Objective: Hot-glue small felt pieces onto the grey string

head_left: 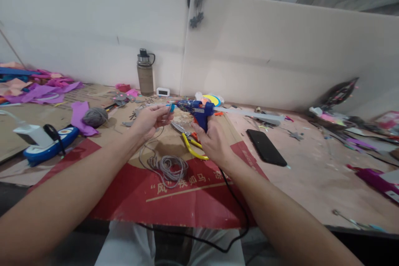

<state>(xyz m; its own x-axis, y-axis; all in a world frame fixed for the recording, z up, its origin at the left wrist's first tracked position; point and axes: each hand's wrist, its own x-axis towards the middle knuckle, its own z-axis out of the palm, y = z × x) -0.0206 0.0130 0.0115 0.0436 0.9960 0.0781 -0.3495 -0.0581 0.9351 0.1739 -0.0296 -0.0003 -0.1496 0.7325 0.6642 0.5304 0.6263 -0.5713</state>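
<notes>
A blue hot glue gun point(201, 113) is gripped in my right hand point(215, 139), its nozzle pointing left and a long translucent glue stick point(240, 112) sticking out behind. My left hand point(152, 119) pinches a small blue piece point(171, 108) close to the nozzle; whether they touch I cannot tell. From near those fingers a grey strand runs down to a loose coil of grey yarn point(173, 169) on the red and brown cardboard point(131, 199). Yellow-handled pliers or cutters point(193, 149) lie below the gun, partly hidden by my right hand.
A black phone point(266, 147) lies to the right, a magenta tool point(377, 183) farther right. At left are a blue power strip point(51, 147), a grey yarn ball point(95, 117) and purple scraps point(43, 91). A bottle point(145, 77) stands behind. The gun's black cord point(238, 203) hangs over the front edge.
</notes>
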